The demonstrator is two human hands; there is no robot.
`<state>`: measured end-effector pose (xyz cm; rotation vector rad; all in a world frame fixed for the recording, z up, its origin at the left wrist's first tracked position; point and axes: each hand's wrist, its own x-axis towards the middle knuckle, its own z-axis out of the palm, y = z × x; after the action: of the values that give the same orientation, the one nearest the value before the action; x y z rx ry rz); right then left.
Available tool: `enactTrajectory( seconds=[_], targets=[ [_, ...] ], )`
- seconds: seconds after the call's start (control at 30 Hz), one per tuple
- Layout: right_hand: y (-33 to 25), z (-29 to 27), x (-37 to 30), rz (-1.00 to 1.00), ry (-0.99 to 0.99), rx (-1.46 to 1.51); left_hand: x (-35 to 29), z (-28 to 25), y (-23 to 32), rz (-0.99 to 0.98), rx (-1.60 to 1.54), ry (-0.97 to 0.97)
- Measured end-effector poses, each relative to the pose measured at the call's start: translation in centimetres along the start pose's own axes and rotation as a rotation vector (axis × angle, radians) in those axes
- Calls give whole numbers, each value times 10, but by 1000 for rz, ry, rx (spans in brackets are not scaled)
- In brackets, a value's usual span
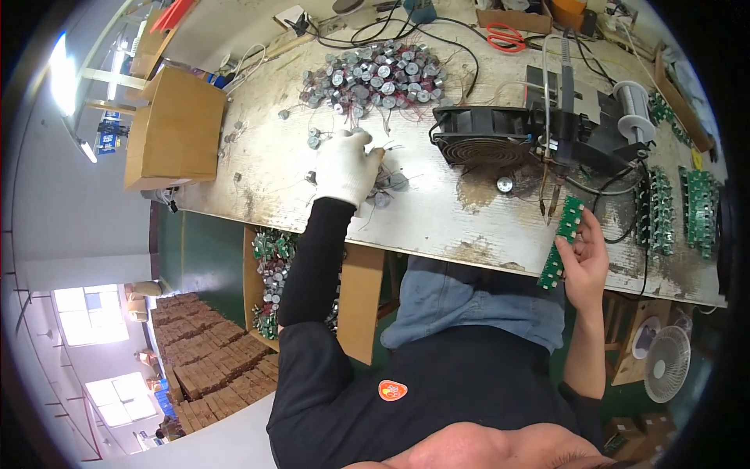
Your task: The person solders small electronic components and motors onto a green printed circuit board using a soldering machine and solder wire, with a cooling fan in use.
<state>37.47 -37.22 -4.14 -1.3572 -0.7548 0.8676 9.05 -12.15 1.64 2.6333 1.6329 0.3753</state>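
My left hand (346, 170), in a white glove, is over the tabletop left of centre. Its fingers are bent and drawn together; whatever is between them is hidden. Thin wires stick out beside the thumb. A few small silver motor-like parts (381, 198) with thin wires lie by the glove, and a big heap of them (379, 78) is spread farther back. In my bare right hand (587, 262), thumb and fingers grip a long green circuit board strip (569, 219) by its edges. The strip stands tilted at the table's front edge, just below the soldering tips (551, 207).
A black fan (484, 134) and the soldering stand (574, 144) with a solder spool (633, 109) occupy the right half. Rows of green boards (698, 207) lie at far right. Red scissors (506, 37) rest at the back. A cardboard box (176, 129) stands left; an open carton (363, 301) of parts is below.
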Motion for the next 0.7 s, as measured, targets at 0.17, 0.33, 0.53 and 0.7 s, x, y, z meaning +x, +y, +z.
enactTrajectory(
  seconds=[0.17, 0.33, 0.53, 0.7],
  targets=[
    [2, -3, -2, -18, -4, 10, 6, 25, -5, 20, -37, -85],
    [4, -9, -6, -10, 6, -20, 0, 26, -2, 6, -156, -46],
    [3, -9, -2, -27, -7, -31, -33, -11, -16, -261, -797, 97],
    [0, -4, 0, 27, 26, -21, -29, -31, -16, -298, -1507, 282]
  ],
)
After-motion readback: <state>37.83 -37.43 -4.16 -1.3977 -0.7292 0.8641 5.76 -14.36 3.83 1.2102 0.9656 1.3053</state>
